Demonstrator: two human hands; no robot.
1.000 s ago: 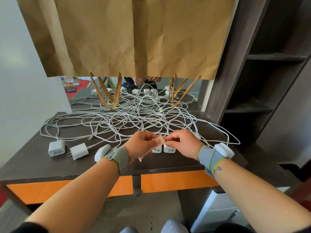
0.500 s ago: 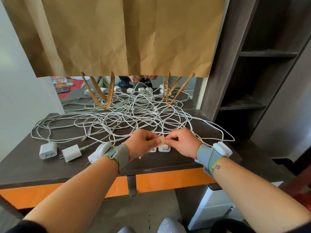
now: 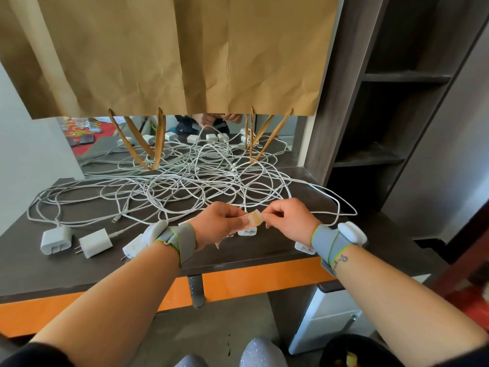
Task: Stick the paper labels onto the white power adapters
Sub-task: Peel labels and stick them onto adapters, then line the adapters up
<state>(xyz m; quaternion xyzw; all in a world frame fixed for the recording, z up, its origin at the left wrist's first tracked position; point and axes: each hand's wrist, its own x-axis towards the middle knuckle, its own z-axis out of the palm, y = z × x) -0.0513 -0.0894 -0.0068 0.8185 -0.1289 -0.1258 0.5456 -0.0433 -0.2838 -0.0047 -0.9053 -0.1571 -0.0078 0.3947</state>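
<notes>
White paper with red outlines is what I see pinched between both hands: a label sheet [image 3: 244, 225] held above the front edge of the dark table [image 3: 39, 271]. The left hand [image 3: 219, 225] is curled closed on the sheet's left part, fingers folded under it. The right hand [image 3: 287, 221] has thumb and forefinger pressed together on a small pale label [image 3: 257, 218] at the sheet's upper right corner; its other fingers are tucked in. One white power adapter [image 3: 247, 231] lies on the table directly beneath the sheet, partly hidden by it. I note two more adapters [image 3: 76, 241] well to the left of the left hand, and another adapter [image 3: 304, 247] just beside the right wrist. A tangle of white cables [image 3: 185, 186] spreads behind the hands. Both wrists carry grey bands [image 3: 182, 239].
</notes>
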